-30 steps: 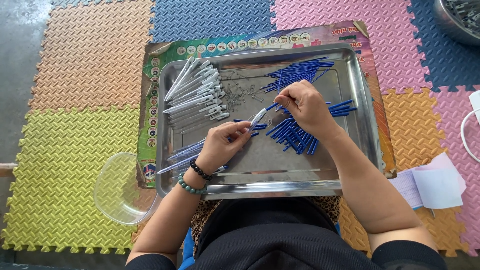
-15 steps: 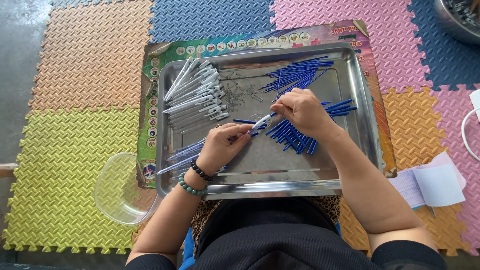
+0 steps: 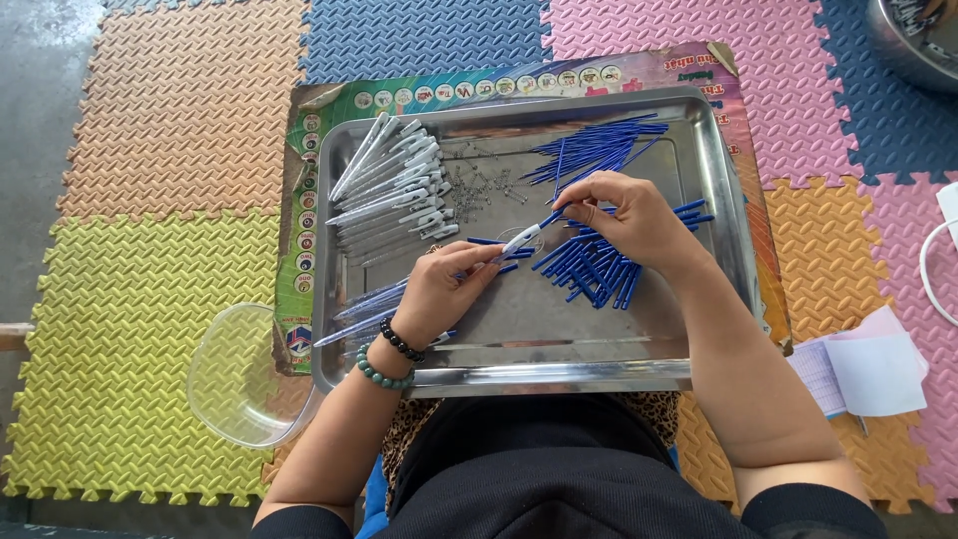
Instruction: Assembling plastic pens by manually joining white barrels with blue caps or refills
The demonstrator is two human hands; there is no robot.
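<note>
Hands, left [image 3: 446,294] and right [image 3: 631,218], both pinch one white pen [image 3: 523,239] (blue-tipped) over the steel tray [image 3: 519,371].

Home floor workplace, small-parts assembly by hand.
Floor covered with coloured foam mats [image 3: 180,150]; steel tray [image 3: 718,190] sorted into white pen barrels [image 3: 389,190], blue refills [image 3: 594,150], springs [image 3: 479,180]; clear plastic tub [image 3: 235,374], paper pad [image 3: 858,364] and bare concrete [image 3: 30,150] alongside.

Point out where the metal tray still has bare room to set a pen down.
Bare metal shows along the tray's near edge, between the left hand and the loose blue parts. The far left is crowded with white pens, the far right with blue tubes.
</note>
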